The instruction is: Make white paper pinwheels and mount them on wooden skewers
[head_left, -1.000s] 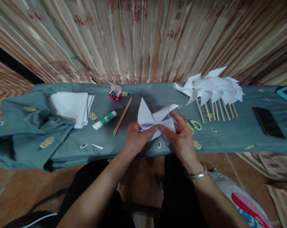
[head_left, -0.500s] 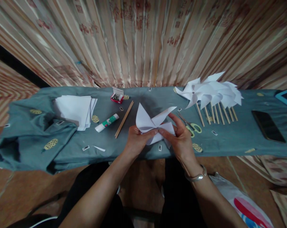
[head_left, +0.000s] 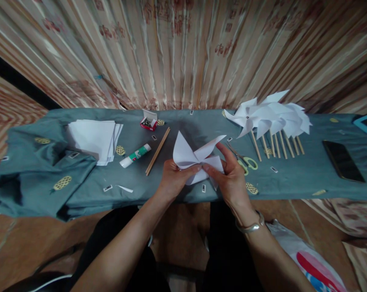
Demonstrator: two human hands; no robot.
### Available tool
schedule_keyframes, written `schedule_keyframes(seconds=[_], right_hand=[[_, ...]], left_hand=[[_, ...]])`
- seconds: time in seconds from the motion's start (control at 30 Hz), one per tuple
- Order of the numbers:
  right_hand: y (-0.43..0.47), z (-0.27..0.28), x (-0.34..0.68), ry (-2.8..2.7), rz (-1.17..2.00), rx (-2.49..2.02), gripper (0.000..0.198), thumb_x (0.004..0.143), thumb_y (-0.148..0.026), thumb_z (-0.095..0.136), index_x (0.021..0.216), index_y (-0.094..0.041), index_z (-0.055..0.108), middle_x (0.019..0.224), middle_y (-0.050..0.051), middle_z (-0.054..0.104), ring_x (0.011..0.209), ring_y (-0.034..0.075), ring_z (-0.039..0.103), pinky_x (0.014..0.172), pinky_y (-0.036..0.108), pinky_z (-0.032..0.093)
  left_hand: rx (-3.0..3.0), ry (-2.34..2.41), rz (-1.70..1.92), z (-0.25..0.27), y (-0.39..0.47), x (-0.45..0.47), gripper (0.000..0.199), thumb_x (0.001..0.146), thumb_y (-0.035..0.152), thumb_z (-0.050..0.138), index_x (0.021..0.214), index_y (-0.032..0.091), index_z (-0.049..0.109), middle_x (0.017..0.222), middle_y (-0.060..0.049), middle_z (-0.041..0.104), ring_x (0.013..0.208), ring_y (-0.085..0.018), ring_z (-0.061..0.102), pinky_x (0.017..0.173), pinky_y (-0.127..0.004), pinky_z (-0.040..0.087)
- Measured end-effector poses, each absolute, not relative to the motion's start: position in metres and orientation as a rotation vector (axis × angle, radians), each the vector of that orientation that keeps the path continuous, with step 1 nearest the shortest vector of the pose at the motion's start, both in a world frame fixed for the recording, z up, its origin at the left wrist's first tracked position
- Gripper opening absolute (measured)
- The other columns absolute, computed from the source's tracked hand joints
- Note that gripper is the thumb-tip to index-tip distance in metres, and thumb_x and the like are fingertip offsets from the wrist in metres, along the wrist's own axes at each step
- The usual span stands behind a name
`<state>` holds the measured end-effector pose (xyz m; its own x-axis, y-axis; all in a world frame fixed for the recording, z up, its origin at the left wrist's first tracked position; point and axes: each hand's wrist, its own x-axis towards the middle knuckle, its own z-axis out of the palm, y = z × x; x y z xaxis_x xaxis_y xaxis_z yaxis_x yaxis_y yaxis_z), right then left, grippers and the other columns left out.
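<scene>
1. Thumbs nearly meeting, the left hand (head_left: 174, 180) and right hand (head_left: 232, 180) share one grip, pinching a folded paper (head_left: 198, 159) at its centre.
2. The paper sits squarely between the two hands, above the near half of the bench (head_left: 299, 180), its pointed blades flaring up and outward; the right forefinger reaches up along one blade.
3. Just beyond the left hand, a pair of wooden sticks (head_left: 157, 151) lies with its long axis slanting away and to the right, clearly closer to the left hand than to the right.
4. Past the sticks' far end stands an open red box (head_left: 149, 125) of small metal pieces; a glue stick (head_left: 135, 155) lies to their left, a stack of paper (head_left: 92, 140) farther out.
5. Just beside the right hand rest green-handled scissors (head_left: 243, 159), and beyond them a row of overlapping white pinwheels (head_left: 271, 115) on sticks.
6. At far right, a dark phone (head_left: 344, 161).
</scene>
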<state>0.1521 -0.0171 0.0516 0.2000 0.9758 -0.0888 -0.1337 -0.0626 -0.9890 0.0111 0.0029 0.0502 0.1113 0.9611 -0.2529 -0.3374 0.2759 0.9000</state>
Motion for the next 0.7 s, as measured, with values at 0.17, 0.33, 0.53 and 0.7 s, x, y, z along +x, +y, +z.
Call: schedule_keyframes(seconds=[0.17,0.33,0.53,0.7], right_hand=[[-0.0163,0.0517,0.1516,-0.924,1.129,-1.26,0.075,0.064,-0.034,0.086,0.131,-0.027,0.054,0.076,-0.004,0.072,0.067,0.017,0.068,0.064,0.034,0.061],[-0.0174,0.0543,0.1526,-0.914,1.097,-1.255,0.072,0.062,-0.033,0.087,0.127,-0.027,0.057,0.076,-0.004,0.074,0.067,0.018,0.069,0.063,0.034,0.062],[-0.019,0.0533,0.1519,-0.925,1.109,-1.244,0.069,0.066,-0.034,0.085,0.128,-0.028,0.057,0.086,-0.001,0.076,0.071,0.02,0.071,0.065,0.036,0.062],[-0.0185,0.0514,0.1511,-0.925,1.119,-1.244,0.067,0.065,-0.033,0.085,0.126,-0.028,0.057,0.083,-0.002,0.076,0.071,0.02,0.071,0.065,0.036,0.062]], left_hand=[[0.79,1.071,1.134,0.0491,0.004,0.012,0.022,0.053,0.026,0.086,0.07,0.015,0.077,0.074,-0.003,0.077,0.067,-0.017,0.068,0.068,-0.029,0.055],[0.808,1.071,1.155,0.0473,0.0034,0.0151,0.022,0.054,0.026,0.087,0.07,0.015,0.076,0.072,-0.003,0.076,0.065,-0.017,0.067,0.065,-0.028,0.054],[0.841,1.124,1.153,0.0499,0.0014,0.0151,0.025,0.054,0.03,0.087,0.069,0.015,0.075,0.072,-0.003,0.075,0.065,-0.017,0.066,0.064,-0.029,0.055],[0.88,1.133,1.145,0.051,0.0017,0.0126,0.021,0.057,0.029,0.085,0.067,0.015,0.074,0.066,-0.002,0.072,0.06,-0.014,0.062,0.058,-0.025,0.051]])
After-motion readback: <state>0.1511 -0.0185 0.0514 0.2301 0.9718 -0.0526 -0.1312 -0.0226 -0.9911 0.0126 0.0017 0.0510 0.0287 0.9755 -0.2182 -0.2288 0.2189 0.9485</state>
